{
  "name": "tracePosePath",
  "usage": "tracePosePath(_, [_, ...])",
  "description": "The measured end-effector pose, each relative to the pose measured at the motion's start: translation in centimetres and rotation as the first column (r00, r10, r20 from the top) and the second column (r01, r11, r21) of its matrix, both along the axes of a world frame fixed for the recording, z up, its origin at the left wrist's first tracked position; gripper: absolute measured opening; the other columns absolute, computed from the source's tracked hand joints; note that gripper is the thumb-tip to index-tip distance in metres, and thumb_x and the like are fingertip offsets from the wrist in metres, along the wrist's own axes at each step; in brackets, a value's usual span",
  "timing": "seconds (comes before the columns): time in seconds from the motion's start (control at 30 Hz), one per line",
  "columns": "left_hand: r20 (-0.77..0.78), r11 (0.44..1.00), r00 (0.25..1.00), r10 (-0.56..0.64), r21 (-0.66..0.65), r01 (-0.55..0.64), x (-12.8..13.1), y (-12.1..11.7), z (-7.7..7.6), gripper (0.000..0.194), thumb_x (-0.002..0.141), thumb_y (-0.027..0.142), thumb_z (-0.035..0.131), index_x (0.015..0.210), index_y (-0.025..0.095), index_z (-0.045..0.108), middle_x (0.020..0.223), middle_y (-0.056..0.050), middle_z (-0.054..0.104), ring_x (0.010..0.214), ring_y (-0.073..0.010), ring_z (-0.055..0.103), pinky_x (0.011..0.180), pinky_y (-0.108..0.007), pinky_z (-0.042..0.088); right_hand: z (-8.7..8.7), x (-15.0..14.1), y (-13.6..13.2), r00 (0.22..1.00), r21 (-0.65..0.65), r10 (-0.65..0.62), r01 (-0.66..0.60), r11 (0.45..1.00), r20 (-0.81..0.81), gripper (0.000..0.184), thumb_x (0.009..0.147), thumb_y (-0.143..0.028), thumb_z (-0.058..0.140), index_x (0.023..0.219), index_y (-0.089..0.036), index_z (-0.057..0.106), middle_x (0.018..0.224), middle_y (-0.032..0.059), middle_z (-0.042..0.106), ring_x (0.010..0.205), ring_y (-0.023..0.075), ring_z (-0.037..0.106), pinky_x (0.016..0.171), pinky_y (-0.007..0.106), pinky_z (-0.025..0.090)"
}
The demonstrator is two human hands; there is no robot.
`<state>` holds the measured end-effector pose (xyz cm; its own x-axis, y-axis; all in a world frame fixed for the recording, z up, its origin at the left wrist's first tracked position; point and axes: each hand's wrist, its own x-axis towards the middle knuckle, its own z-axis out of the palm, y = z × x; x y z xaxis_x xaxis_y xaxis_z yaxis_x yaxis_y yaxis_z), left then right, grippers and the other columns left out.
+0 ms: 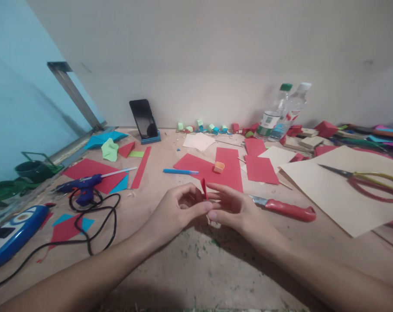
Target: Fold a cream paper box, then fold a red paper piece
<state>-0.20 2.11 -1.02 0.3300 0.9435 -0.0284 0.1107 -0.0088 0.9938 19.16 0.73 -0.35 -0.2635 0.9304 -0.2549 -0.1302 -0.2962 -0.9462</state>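
Both my hands meet over the middle of the table, fingertips around a small piece of red paper (pixel 203 187) that stands up between them. My left hand (pixel 183 203) pinches the paper from the left, thumb in front. My right hand (pixel 233 206) closes in from the other side, its thumb against the left thumb and fingers at the paper. The lower part of the paper is hidden by my fingers. Just beyond lie red paper sheets (pixel 230 177), with a small orange paper cup (pixel 219 167) on them. A blue pen (pixel 180 172) lies beyond my left hand.
A red-handled knife (pixel 290 209) lies right of my right hand. Scissors (pixel 375 184) rest on cream paper (pixel 329 195). At left are a glue gun (pixel 86 186) with a looping black cord (pixel 113 216). A phone (pixel 143 118) and bottles (pixel 271 115) stand at the back.
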Motion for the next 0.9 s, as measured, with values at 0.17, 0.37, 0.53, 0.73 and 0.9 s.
tracePosePath(0.17, [-0.005, 1.0, 1.0, 0.015, 0.002, -0.015, 0.0, 0.08, -0.17, 0.033, 0.085, 0.045, 0.078, 0.078, 0.016, 0.063, 0.077, -0.002, 0.064, 0.072, -0.0162, 0.059, 0.068, -0.028, 0.046, 0.19, 0.05, -0.12, 1.0, -0.015, -0.01, 0.009, 1.0, -0.028, 0.067, 0.066, -0.032, 0.097, 0.128, -0.024, 0.073, 0.124, 0.0125, 0.078, 0.109, 0.0278, 0.075, 0.094, 0.044, 0.058])
tracePosePath(0.37, [0.029, 0.999, 0.999, 0.024, 0.024, -0.025, -0.17, 0.21, 0.45, 0.025, 0.086, 0.04, 0.073, 0.083, 0.016, 0.064, 0.083, -0.003, 0.067, 0.078, -0.0179, 0.062, 0.074, -0.029, 0.049, 0.2, 0.25, -0.3, 0.995, -0.05, -0.072, 0.068, 0.996, -0.072, 0.047, 0.079, -0.028, 0.082, 0.125, -0.025, 0.077, 0.127, 0.011, 0.078, 0.109, 0.0281, 0.075, 0.088, 0.039, 0.059])
tracePosePath(0.53, [0.059, 0.999, 0.997, 0.054, -0.003, -0.054, -0.16, 0.63, 0.17, 0.02, 0.083, 0.032, 0.07, 0.093, 0.017, 0.063, 0.098, -0.006, 0.072, 0.086, -0.0208, 0.067, 0.083, -0.034, 0.052, -0.22, 0.23, -0.07, 0.973, -0.105, -0.201, 0.19, 0.976, -0.113, 0.053, 0.071, -0.018, 0.067, 0.122, -0.017, 0.077, 0.117, 0.0112, 0.08, 0.105, 0.0283, 0.074, 0.074, 0.031, 0.057])
tracePosePath(0.73, [0.014, 0.999, 0.999, 0.031, -0.01, -0.031, -0.01, 0.74, -0.39, 0.018, 0.084, 0.031, 0.069, 0.092, 0.016, 0.065, 0.099, -0.007, 0.074, 0.091, -0.022, 0.069, 0.087, -0.034, 0.053, 0.02, 0.02, 0.04, 0.987, -0.067, -0.154, 0.152, 0.986, -0.035, 0.04, 0.071, -0.016, 0.065, 0.107, -0.018, 0.082, 0.088, 0.0059, 0.08, 0.08, 0.022, 0.073, 0.073, 0.031, 0.057])
tracePosePath(0.9, [0.072, 1.0, 0.997, 0.006, -0.019, -0.005, 0.04, 0.73, -0.35, 0.017, 0.083, 0.031, 0.074, 0.092, 0.016, 0.069, 0.099, -0.006, 0.077, 0.091, -0.0221, 0.071, 0.087, -0.034, 0.055, 0.47, 0.14, 0.1, 0.995, -0.033, -0.094, 0.096, 0.995, 0.037, 0.025, 0.074, -0.027, 0.079, 0.097, -0.016, 0.083, 0.083, 0.0066, 0.08, 0.072, 0.0221, 0.071, 0.072, 0.034, 0.056])
